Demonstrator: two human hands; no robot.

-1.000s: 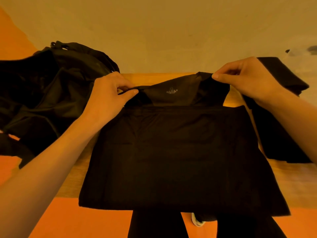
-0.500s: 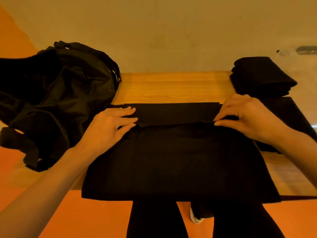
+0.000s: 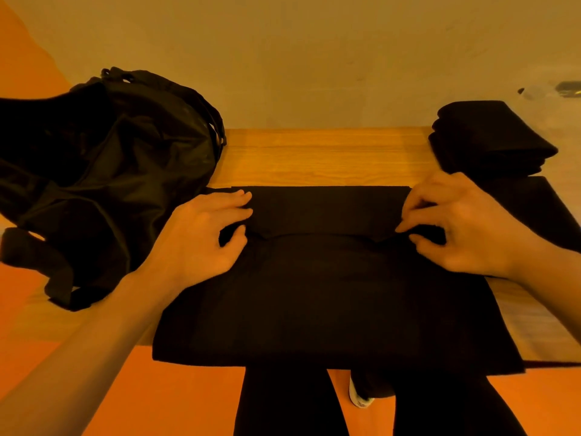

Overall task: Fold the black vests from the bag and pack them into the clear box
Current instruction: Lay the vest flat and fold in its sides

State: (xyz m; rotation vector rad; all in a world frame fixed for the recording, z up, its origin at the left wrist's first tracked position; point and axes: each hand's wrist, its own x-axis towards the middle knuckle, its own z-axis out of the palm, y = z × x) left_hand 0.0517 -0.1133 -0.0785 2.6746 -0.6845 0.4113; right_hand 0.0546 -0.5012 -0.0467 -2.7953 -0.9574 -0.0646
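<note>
A black vest lies flat on the wooden table, and its near edge hangs over the table's front. Its top part is folded down into a narrow band. My left hand pinches the left end of that band, fingers on top and thumb below. My right hand pinches the right end with curled fingers. The black bag slumps open on the table at the left. A stack of folded black vests stands at the far right.
A flat black cloth lies just in front of the stack, close to my right hand. A faint glossy clear shape shows at the far right edge. The floor is orange, and my legs show below the table's front.
The raised shoulders of the vest came down onto its body as a folded band. Both hands lay flat on the band, then curled to pinch its ends.
</note>
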